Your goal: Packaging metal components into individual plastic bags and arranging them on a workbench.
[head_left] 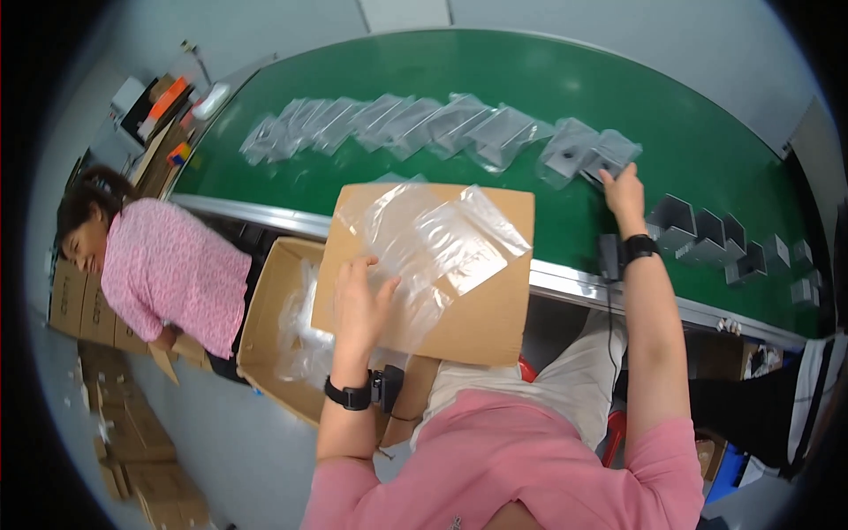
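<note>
Bright, even light; fisheye bending, dark corners.

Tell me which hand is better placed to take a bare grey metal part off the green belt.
Probably the right hand: it already reaches onto the green belt, close to the grey metal parts. The left hand rests on clear bags atop the cardboard sheet.

Two hands: left hand, right hand. Two black wristbands, one per wrist. One green conveyor belt. One flat cardboard sheet with a stack of clear plastic bags on it, number unclear. One open cardboard box with plastic inside. A row of roughly ten bagged parts on the belt, overlapping, exact count hard to tell. About seven bare grey metal pieces at right. One other person. Several stacked cartons on the floor.
</note>
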A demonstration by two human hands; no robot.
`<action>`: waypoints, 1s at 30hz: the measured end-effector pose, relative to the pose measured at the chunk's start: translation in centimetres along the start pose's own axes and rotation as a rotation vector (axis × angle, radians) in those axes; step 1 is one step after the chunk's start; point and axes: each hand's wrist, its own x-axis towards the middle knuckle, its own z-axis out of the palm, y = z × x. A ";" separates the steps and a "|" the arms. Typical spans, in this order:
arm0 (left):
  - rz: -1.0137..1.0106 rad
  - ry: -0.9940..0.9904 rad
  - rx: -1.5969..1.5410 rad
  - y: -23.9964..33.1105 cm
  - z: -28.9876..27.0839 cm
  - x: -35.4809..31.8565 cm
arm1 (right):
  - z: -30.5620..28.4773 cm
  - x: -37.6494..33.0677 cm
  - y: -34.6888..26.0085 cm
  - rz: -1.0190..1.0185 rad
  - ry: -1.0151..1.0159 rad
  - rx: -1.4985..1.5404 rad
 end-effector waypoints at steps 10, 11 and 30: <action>0.107 -0.124 0.088 0.4 1.7 -6.2 | -4.4 -6.4 -5.0 -0.425 0.241 -0.132; 0.113 -0.124 0.067 -0.1 1.8 -6.2 | -5.3 -8.1 -6.3 -0.537 0.258 -0.022; 0.075 0.289 -0.192 0.3 0.7 0.8 | -13.6 -1.1 4.8 -0.445 0.126 -0.319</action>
